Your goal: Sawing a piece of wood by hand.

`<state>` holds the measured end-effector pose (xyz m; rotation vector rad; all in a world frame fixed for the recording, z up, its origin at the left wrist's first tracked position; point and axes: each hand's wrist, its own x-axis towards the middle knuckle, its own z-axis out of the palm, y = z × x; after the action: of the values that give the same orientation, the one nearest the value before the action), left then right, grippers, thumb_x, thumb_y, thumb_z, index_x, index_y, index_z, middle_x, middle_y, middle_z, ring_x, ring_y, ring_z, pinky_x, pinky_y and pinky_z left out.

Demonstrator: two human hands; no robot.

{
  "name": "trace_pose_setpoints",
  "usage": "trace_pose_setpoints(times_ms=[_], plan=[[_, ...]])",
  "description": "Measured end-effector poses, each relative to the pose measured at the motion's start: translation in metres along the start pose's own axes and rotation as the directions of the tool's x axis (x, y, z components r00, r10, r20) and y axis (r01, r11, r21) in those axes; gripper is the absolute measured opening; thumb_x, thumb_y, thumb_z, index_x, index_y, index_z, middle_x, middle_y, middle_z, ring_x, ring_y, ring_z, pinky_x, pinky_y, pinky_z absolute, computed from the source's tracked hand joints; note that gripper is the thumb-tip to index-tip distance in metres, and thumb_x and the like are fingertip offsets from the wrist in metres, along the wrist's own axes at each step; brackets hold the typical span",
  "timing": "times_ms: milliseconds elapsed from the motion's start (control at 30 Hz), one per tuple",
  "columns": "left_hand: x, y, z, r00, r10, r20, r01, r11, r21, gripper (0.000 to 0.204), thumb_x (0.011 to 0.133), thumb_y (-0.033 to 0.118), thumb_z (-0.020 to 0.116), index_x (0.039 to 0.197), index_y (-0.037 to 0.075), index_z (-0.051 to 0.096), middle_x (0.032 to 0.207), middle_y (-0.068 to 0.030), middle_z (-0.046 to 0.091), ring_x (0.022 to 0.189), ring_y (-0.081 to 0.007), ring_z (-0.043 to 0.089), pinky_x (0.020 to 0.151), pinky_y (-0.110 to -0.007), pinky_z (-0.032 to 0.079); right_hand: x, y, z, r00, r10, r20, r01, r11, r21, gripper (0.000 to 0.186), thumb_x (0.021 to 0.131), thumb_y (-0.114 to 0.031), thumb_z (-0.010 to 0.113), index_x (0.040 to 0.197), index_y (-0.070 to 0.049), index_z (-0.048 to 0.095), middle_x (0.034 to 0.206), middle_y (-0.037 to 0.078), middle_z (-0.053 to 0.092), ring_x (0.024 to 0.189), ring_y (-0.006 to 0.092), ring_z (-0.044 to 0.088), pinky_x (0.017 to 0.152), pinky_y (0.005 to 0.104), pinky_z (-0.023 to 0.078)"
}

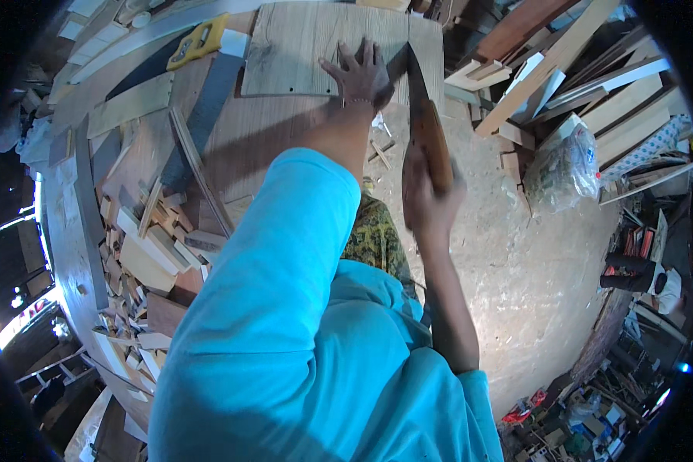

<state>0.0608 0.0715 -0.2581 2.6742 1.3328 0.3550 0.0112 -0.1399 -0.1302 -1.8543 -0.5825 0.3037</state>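
A wood-grain board [292, 54] lies flat at the top of the view, with a few small dark holes along its near edge. My left hand [362, 78] rests on it, palm down and fingers spread. In my right hand [433, 192], somewhat blurred, is a handsaw [434, 142] with a brown wooden handle. Its dark blade runs away from me and meets the board to the right of my left hand. A line or cut crosses the board beyond the blade tip; I cannot tell which.
A second handsaw with a yellow handle [198, 43] lies at the upper left. Wood offcuts [158, 250] are heaped at the left. Planks [547, 69] lean at the upper right above a filled clear plastic bag [566, 169]. Worn floor [531, 285] spreads at the right.
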Motion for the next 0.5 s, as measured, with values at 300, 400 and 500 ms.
trace_pose_setpoints(times_ms=[300,400,500], plan=[[-0.006,0.007,0.01,1.0,-0.004,-0.025,0.009,0.972,0.233,0.059,0.086,0.036,0.038,0.14,0.019,0.023,0.149,-0.0011,0.011,0.131,-0.0475,0.009,0.082,-0.082,-0.001,0.025,0.019,0.006,0.993,0.114,-0.021,-0.111,0.987,0.116,0.016,0.081,-0.008,0.061,0.085,0.007,0.057,0.07,0.009,0.06,0.062,0.0099,0.052,0.055,0.0251,0.042],[-0.004,0.0,0.023,0.994,0.045,-0.096,-0.011,0.944,0.331,0.056,0.087,0.036,0.037,0.139,0.02,0.027,0.149,0.0013,0.011,0.131,-0.047,0.011,0.081,-0.083,0.004,0.054,0.04,0.024,0.997,0.059,-0.05,-0.053,0.993,0.107,0.019,0.079,-0.012,0.063,0.081,0.006,0.058,0.062,0.014,0.057,0.057,0.0146,0.051,0.053,0.0303,0.042],[-0.002,-0.002,0.026,0.996,0.051,-0.074,-0.025,0.948,0.317,0.054,0.087,0.038,0.035,0.138,0.021,0.029,0.149,0.0029,0.012,0.131,-0.0465,0.011,0.081,-0.083,0.004,0.027,0.032,0.011,0.994,-0.074,-0.074,0.075,0.997,0.011,0.025,0.079,-0.016,0.063,0.08,0.007,0.056,0.057,0.018,0.052,0.05,0.0219,0.047,0.05,0.0363,0.04]])
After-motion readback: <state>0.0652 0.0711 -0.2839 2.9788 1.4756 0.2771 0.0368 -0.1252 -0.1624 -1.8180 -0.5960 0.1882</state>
